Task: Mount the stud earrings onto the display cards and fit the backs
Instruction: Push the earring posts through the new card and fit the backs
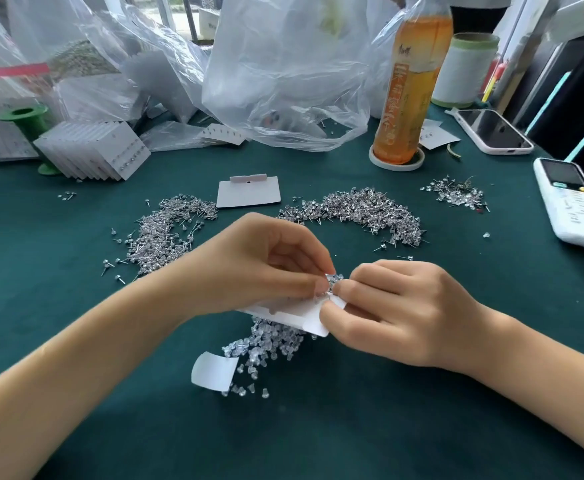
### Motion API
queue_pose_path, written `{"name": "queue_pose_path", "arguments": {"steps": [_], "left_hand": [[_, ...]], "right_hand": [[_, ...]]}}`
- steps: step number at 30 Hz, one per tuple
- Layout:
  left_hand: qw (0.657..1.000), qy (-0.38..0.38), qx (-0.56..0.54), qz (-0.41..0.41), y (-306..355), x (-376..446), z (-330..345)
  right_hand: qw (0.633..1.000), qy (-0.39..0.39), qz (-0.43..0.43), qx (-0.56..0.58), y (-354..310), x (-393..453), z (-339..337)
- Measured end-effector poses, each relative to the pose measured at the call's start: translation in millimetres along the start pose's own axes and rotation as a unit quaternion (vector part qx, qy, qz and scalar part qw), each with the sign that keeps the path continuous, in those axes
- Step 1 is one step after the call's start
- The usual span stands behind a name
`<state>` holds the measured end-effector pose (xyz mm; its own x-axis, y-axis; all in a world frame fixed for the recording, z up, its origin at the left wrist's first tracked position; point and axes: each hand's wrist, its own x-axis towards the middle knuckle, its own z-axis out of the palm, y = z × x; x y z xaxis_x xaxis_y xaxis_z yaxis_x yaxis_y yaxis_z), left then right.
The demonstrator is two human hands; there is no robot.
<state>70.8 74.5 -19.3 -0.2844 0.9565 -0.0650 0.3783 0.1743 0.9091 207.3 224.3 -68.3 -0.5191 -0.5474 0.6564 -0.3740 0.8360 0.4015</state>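
1. Green cloth worktop (76, 341), plastic bags behind; finished cards (93, 150) stacked far left.
2. Left hand (259, 265): fingertips pinched on studs at the display card (297, 315) top edge.
3. Right hand (398, 306): grip clamped on the card's right end; card lies crosswise between both hands, tilted.
4. Clear backs (266, 344) heaped directly beneath the card, about equally near both hands.
5. Loose stud earrings (370, 209) lie beyond.

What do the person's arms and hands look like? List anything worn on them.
Both forearms are bare right to the picture's lower edge, with no sleeves in view. The left hand and right hand wear no gloves, and no rings, watch or bracelets show. The fingernails look short and unpainted.
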Motion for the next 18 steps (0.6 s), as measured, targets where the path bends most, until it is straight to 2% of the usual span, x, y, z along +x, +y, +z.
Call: {"name": "queue_pose_path", "arguments": {"steps": [14, 16, 18], "left_hand": [[0.998, -0.009, 0.040, 0.040, 1.1, 1.0, 2.5], [0.998, 0.043, 0.005, 0.054, 1.7, 1.9, 0.7], [0.985, 0.152, -0.031, 0.080, -0.8, 4.5, -7.4]], "right_hand": [[1.000, 0.014, 0.001, -0.014, 0.1, -0.3, 1.1], [0.999, 0.021, 0.037, 0.027, 4.7, -0.6, 0.4], [0.984, 0.056, 0.135, 0.100, 9.2, -0.9, -1.0]]}}
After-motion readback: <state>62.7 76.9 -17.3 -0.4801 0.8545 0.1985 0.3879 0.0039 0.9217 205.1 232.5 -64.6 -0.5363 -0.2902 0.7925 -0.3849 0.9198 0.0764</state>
